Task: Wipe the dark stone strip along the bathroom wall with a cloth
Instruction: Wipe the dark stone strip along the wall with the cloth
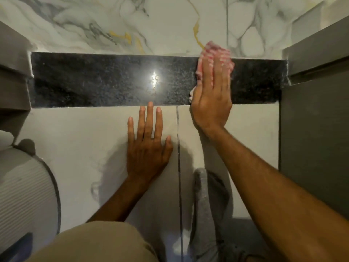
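A glossy dark speckled stone strip [98, 80] runs across the wall between white marble above and plain grey tile below. My right hand [211, 99] presses flat on a pink-and-white striped cloth [217, 52], which lies on the right part of the strip and pokes out beyond my fingertips onto the marble. My left hand [147, 142] rests flat, fingers spread, on the grey tile just below the strip, holding nothing. A bright light glint [154, 79] reflects off the strip's middle.
Grey cabinet or wall edges close in the strip at the left [13, 72] and right [317, 59]. A white ribbed rounded object [24, 190] sits at lower left. A grey trouser leg [205, 214] shows below my right arm.
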A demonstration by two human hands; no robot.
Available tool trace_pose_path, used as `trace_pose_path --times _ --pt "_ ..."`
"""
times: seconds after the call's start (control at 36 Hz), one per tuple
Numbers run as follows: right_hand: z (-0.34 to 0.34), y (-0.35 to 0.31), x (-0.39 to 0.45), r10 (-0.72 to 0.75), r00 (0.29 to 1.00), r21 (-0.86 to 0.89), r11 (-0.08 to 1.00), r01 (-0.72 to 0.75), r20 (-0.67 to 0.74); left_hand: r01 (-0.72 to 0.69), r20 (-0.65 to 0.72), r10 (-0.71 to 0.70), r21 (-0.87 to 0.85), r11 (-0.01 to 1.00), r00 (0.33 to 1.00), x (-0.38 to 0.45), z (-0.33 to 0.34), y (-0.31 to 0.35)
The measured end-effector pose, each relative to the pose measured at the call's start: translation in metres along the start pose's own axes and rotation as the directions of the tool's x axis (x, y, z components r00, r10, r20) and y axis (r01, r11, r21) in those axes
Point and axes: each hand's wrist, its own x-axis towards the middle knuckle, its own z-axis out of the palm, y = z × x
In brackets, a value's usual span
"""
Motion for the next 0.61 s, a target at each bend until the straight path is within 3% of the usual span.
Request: trace_pose_path --times 0.03,0.08,0.19,0.28,0.36,0.42,0.47,0.53,0.61 --pt "-0.005 0.005 -0.018 -0.090 0.995 0.032 0.996 0.089 0.032 0.002 0.003 -0.002 -0.004 1.000 1.000 0.000 -0.002 0.001" --pt "-0.018 0.023 -0.060 -0.099 0.992 0.059 0.994 0.094 0.079 0.012 0.013 -0.012 0.001 1.000 1.000 0.000 -0.006 0.002" --pt "-0.037 0.061 -0.092 0.184 0.981 -0.020 0.983 -0.183 0.055 0.025 0.013 -0.025 -0.011 1.000 1.000 0.002 -0.014 0.004" --pt "-0.031 0.062 -0.053 0.372 0.926 -0.054 0.925 -0.376 -0.067 0.018 0.004 -0.018 0.001 1.000 1.000 0.002 -0.011 0.004" --pt "-0.017 0.041 0.008 0.497 0.864 -0.055 0.863 -0.502 -0.082 0.018 -0.019 -0.018 -0.006 1.000 1.000 0.001 -0.002 0.003" --pt "-0.008 0.019 0.037 0.379 0.925 -0.077 0.922 -0.380 -0.034 0.009 -0.030 -0.009 -0.002 1.000 1.000 0.001 0.003 0.001" --pt "-0.002 -0.004 0.041 0.108 0.993 -0.078 0.991 -0.105 0.040 -0.001 -0.025 0.001 0.011 1.000 1.000 0.001 0.006 -0.001" --pt "-0.002 -0.014 0.024 -0.144 0.984 0.011 0.990 0.144 0.101 -0.003 -0.010 0.003 0.014 1.000 1.000 0.000 0.006 -0.001" --pt "-0.012 0.006 -0.026 -0.229 0.966 0.098 0.971 0.218 0.123 -0.003 -0.009 0.003 0.007 1.000 1.000 0.000 0.002 0.000"
